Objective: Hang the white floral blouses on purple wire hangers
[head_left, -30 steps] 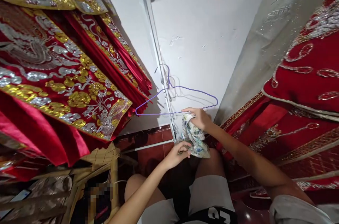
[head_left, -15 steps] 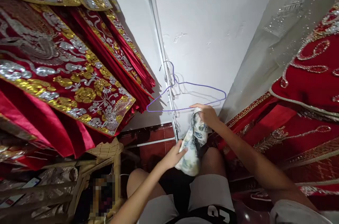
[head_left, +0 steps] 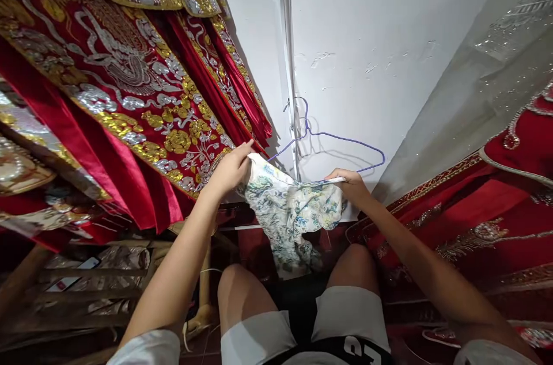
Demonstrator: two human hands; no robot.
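Note:
A small floral cloth (head_left: 290, 210) in white, blue and green is stretched out between my hands. My left hand (head_left: 231, 168) pinches its left corner, raised near the red garments. My right hand (head_left: 352, 185) grips its right edge just below the purple wire hanger (head_left: 341, 139). The hanger hangs by its hook from a white pole (head_left: 290, 71) against the wall. The cloth's lower part droops above my knees.
Red robes with gold and silver embroidery (head_left: 125, 94) hang close on the left. More red embroidered fabric (head_left: 488, 221) lies on the right. A white wall (head_left: 371, 37) is ahead, a wooden chair frame (head_left: 103, 290) stands lower left, and dark red floor tiles lie below.
My left hand rose up and to the left, pulling the bunched cloth open wide. My right hand stayed under the hanger. The camera view shifted slightly.

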